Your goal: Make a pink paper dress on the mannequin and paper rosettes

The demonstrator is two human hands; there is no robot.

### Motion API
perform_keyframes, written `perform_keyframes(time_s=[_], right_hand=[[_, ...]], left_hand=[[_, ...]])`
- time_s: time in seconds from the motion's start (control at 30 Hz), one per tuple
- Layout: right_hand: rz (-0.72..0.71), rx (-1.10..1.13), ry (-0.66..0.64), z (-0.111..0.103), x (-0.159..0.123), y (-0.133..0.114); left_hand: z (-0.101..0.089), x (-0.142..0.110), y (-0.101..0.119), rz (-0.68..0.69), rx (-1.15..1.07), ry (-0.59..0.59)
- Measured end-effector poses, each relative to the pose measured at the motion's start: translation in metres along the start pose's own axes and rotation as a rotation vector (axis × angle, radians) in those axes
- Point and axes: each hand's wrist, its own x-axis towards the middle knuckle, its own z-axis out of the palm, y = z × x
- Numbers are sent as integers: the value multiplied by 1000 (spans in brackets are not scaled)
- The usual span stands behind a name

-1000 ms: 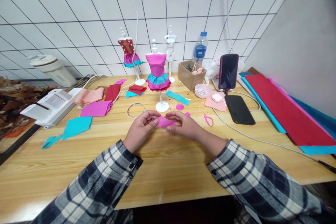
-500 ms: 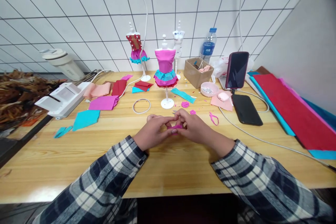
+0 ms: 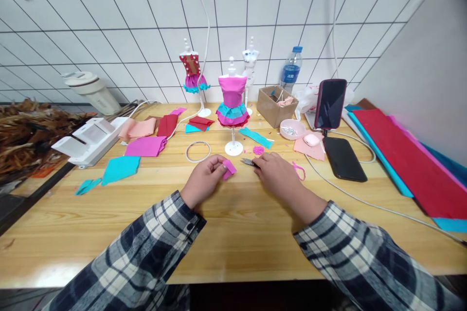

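My left hand (image 3: 205, 178) pinches a small folded piece of magenta crepe paper (image 3: 229, 169) between thumb and fingers, just above the table. My right hand (image 3: 275, 174) is closed on thread snips (image 3: 248, 161); their pointed blades face left, while the handle is hidden under my fingers. Behind the hands stands a small dress form (image 3: 233, 91) in a magenta top with a blue, magenta and red ruffled skirt. A pleated magenta rosette (image 3: 259, 150) and a blue strip (image 3: 256, 137) lie beyond my right hand. Beside that hand's wrist is a curled magenta scrap (image 3: 299, 170).
Two more dress forms stand behind, one in red (image 3: 190, 64) and one white (image 3: 250, 65). At left lie folded papers (image 3: 121, 169) and a bangle-like ring (image 3: 198, 151). At right are a cardboard box (image 3: 276, 107), a pink bowl (image 3: 292, 129), phones (image 3: 345, 158) and a cable (image 3: 365, 202).
My hands have moved apart from where they met over the magenta paper. The left keeps the paper; the right has let go of it and taken hold of the snips on the table.
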Motion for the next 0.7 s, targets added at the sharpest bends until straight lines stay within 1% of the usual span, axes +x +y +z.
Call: perform_keyframes(time_s=[0.1,0.23,0.3,0.4,0.43,0.5,0.57,0.6,0.63,0.7], right_hand=[[10,17,-11,0,-1,-3],[65,129,-12,-1,-4,-1],[97,200,-23,0,-5,1],[111,245,-31,1,-6,1],[106,241,-10,1,-7,0],[95,258,75,-1,-7,-3],[113,393,158,-3,-8,-9],[136,508,170,-5,-8,-12],[163,645,159,-6,-8,-16],[213,907,90,-8,-10,-23]], left_hand=[[2,-1,-1,-85,-80,-22],[3,-4,1,-148,-71,-72],[1,-4,3,-130,-69,-55],[-3,-3,6,-55,-79,-16],[-3,-3,6,-43,-77,-10],[-2,-3,6,-60,-67,-20],[0,-4,6,-84,-81,-32],[2,-5,6,-87,-102,-41],[4,-6,5,-85,-125,-54],[9,-8,5,-81,-145,-73]])
